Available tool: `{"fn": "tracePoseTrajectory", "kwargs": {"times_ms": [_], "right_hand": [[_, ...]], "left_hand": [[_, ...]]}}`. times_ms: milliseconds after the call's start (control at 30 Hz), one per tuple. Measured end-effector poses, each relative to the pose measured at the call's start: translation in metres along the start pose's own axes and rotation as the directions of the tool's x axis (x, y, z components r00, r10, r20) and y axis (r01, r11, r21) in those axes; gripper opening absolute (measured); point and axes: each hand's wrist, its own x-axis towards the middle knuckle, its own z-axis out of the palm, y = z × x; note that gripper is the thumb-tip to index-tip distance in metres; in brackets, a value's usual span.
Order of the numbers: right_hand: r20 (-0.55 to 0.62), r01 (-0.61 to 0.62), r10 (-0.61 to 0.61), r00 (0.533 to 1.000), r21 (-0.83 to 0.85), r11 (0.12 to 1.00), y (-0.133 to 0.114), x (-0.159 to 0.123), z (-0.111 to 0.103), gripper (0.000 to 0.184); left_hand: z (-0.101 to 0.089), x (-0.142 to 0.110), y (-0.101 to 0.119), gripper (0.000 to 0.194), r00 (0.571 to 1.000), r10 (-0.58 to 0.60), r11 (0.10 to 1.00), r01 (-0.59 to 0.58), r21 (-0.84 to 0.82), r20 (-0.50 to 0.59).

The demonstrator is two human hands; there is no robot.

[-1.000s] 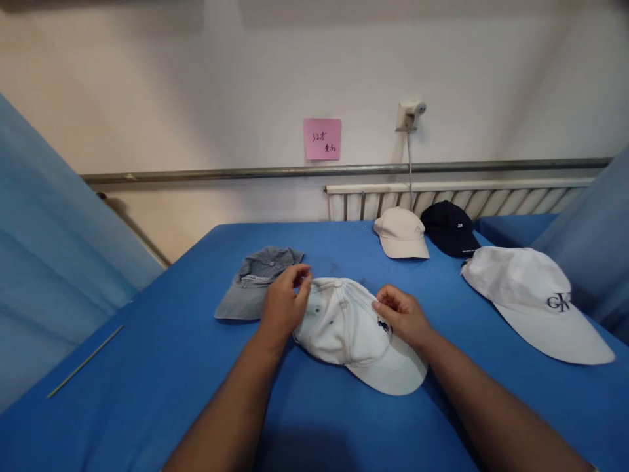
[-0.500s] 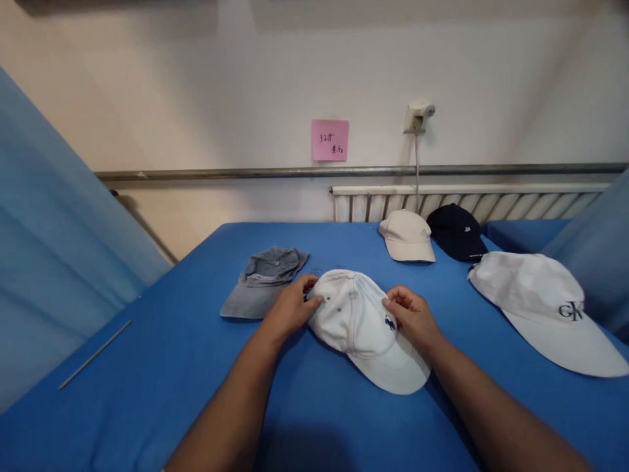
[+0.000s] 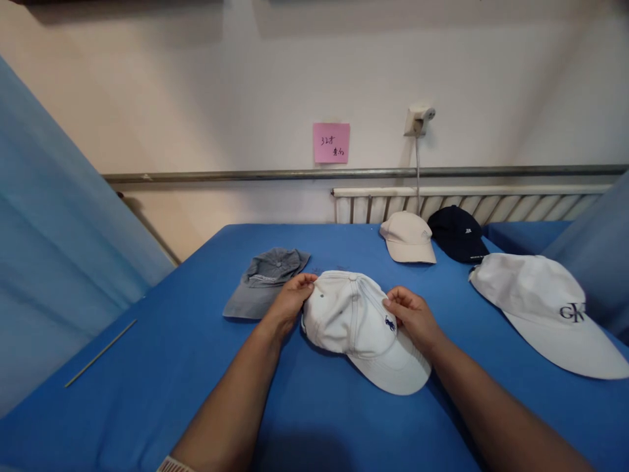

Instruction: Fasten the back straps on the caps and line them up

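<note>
A white baseball cap (image 3: 351, 318) with a dark blue horse-rider emblem lies in front of me on the blue-covered table, its brim pointing toward the lower right. My left hand (image 3: 291, 298) pinches the back left edge of its crown, with the fingertips partly behind the fabric. On the other side, my right hand (image 3: 409, 314) is closed on the crown's right edge, just above the emblem, with the thumb on the outer face. Close behind my left hand rests a grey cap (image 3: 260, 282), its brim toward the front left.
A beige cap (image 3: 407, 237) and a navy cap (image 3: 457, 233) sit at the back right, near the radiator (image 3: 472, 200). A larger white cap (image 3: 540, 301) lies at the right. Far left is a thin stick (image 3: 101, 354). Blue curtains (image 3: 59, 216) hang at both sides.
My left hand has shifted slightly up along the cap's back edge, its thumb moving off the crown's face. The crown's left side looks fuller. My right hand has barely moved.
</note>
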Motion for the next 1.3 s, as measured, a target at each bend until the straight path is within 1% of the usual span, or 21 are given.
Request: {"fn": "tracePoseTrajectory", "kwargs": {"times_ms": [100, 167, 267, 367, 400, 433, 500, 533, 567, 633, 733, 800, 867, 933, 1000, 1067, 1100, 1133, 1200, 1267, 1300], "right_hand": [[-0.010, -0.006, 0.006, 1.000, 0.036, 0.999, 0.000, 0.001, -0.001, 0.032], [-0.023, -0.021, 0.023, 0.999, 0.064, 0.998, 0.001, 0.001, -0.001, 0.031], [-0.035, -0.050, 0.053, 0.998, 0.073, 0.996, 0.002, 0.002, -0.001, 0.030], [-0.031, -0.068, 0.071, 0.997, 0.079, 0.995, 0.001, 0.002, 0.000, 0.029], [-0.028, -0.069, 0.072, 0.997, 0.086, 0.994, 0.000, 0.001, 0.001, 0.030], [-0.025, -0.070, 0.072, 0.997, 0.093, 0.993, 0.000, 0.001, 0.001, 0.030], [-0.019, -0.068, 0.070, 0.997, 0.101, 0.993, -0.001, 0.001, 0.002, 0.030], [-0.020, -0.065, 0.068, 0.998, 0.099, 0.993, -0.001, 0.001, 0.002, 0.031], [-0.023, -0.064, 0.066, 0.998, 0.096, 0.993, -0.001, 0.001, 0.002, 0.031], [-0.031, -0.066, 0.069, 0.997, 0.090, 0.994, -0.002, 0.001, 0.002, 0.032], [-0.030, -0.073, 0.075, 0.997, 0.087, 0.994, -0.003, 0.001, 0.003, 0.032], [-0.025, -0.073, 0.075, 0.997, 0.086, 0.994, -0.004, 0.000, 0.003, 0.032], [-0.029, -0.068, 0.071, 0.997, 0.088, 0.994, -0.004, 0.001, 0.003, 0.032], [-0.022, -0.069, 0.071, 0.997, 0.093, 0.993, -0.005, 0.001, 0.001, 0.032], [0.026, -0.077, 0.074, 0.997, 0.102, 0.992, -0.006, 0.000, -0.002, 0.030], [0.133, -0.093, 0.078, 0.988, 0.113, 0.989, -0.008, -0.002, -0.004, 0.027], [0.195, -0.103, 0.079, 0.977, 0.116, 0.988, -0.009, -0.004, -0.005, 0.026], [0.253, -0.113, 0.080, 0.964, 0.116, 0.987, -0.010, -0.007, -0.005, 0.024], [0.319, -0.123, 0.081, 0.944, 0.113, 0.986, -0.011, -0.011, -0.003, 0.023], [0.307, -0.119, 0.078, 0.948, 0.115, 0.986, -0.010, -0.013, 0.000, 0.023], [0.279, -0.113, 0.076, 0.957, 0.119, 0.986, -0.008, -0.013, 0.002, 0.024]], "left_hand": [[0.000, -0.003, 0.004, 0.030, 0.994, -0.088, 0.980, 0.098, -0.173, 0.069], [0.000, -0.003, 0.005, 0.031, 0.994, -0.089, 0.978, 0.098, -0.187, 0.056], [-0.001, -0.002, 0.004, 0.032, 1.000, 0.001, 0.996, 0.000, -0.088, 0.011], [-0.001, -0.001, 0.003, 0.036, 0.989, 0.146, 0.975, -0.146, 0.169, 0.014], [0.000, -0.002, 0.004, 0.037, 0.975, 0.222, 0.931, -0.213, 0.296, 0.004], [0.000, -0.003, 0.005, 0.037, 0.950, 0.313, 0.859, -0.281, 0.427, -0.004], [0.002, -0.006, 0.007, 0.035, 0.880, 0.474, 0.676, -0.388, 0.627, 0.034], [0.003, -0.008, 0.008, 0.034, 0.854, 0.514, 0.601, -0.424, 0.677, 0.079], [0.004, -0.010, 0.009, 0.033, 0.844, 0.520, 0.551, -0.451, 0.702, 0.134], [0.008, -0.013, 0.010, 0.033, 0.852, 0.473, 0.520, -0.474, 0.710, 0.223], [0.012, -0.016, 0.009, 0.035, 0.873, 0.414, 0.526, -0.461, 0.714, 0.259], [0.013, -0.016, 0.009, 0.030, 0.885, 0.405, 0.544, -0.436, 0.717, 0.231], [0.013, -0.015, 0.009, 0.023, 0.897, 0.399, 0.589, -0.408, 0.698, 0.188], [0.012, -0.015, 0.011, 0.023, 0.915, 0.381, 0.685, -0.374, 0.625, 0.130], [0.011, -0.015, 0.011, 0.025, 0.944, 0.326, 0.830, -0.311, 0.463, 0.050], [0.009, -0.014, 0.010, 0.028, 0.973, 0.230, 0.943, -0.219, 0.250, -0.014], [0.009, -0.013, 0.009, 0.030, 0.983, 0.184, 0.970, -0.177, 0.166, -0.027], [0.009, -0.012, 0.008, 0.032, 0.988, 0.154, 0.981, -0.150, 0.120, -0.026], [0.010, -0.011, 0.007, 0.030, 0.985, 0.171, 0.975, -0.165, 0.150, -0.028], [0.011, -0.011, 0.008, 0.025, 0.955, 0.293, 0.914, -0.266, 0.305, -0.044], [0.012, -0.012, 0.009, 0.023, 0.926, 0.376, 0.854, -0.328, 0.404, -0.044]]}}
